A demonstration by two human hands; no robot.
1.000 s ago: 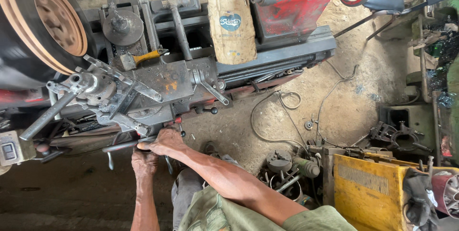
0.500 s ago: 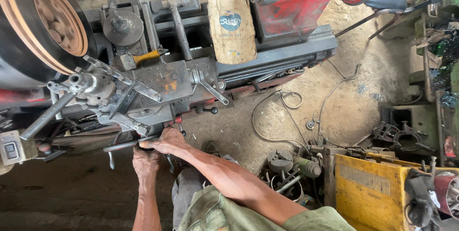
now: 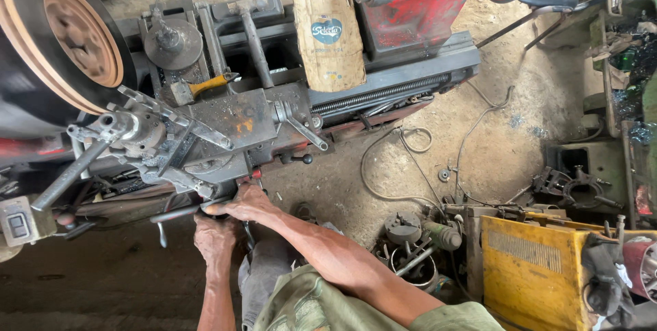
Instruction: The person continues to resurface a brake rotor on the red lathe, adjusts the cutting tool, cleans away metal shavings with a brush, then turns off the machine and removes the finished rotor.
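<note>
Left hand [image 3: 213,235] and right hand [image 3: 250,204] close together, fingers curled (gripping), forearms extended forward.

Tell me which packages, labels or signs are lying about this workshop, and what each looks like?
Paper bag: propped on the lathe bed, tall, brown and creased, with a round blue-and-white label.
Switch box: far left edge, small, pale grey, with dark buttons.
Yellow metal box: on the floor at lower right, boxy, with a grille panel.

We cannot see the fingers [image 3: 229,209] of either hand clearly; they curl under the grey metal lathe carriage [image 3: 226,129], hiding what they grip. The large dark round chuck disc [image 3: 51,43] is cut off at the left edge.
</note>
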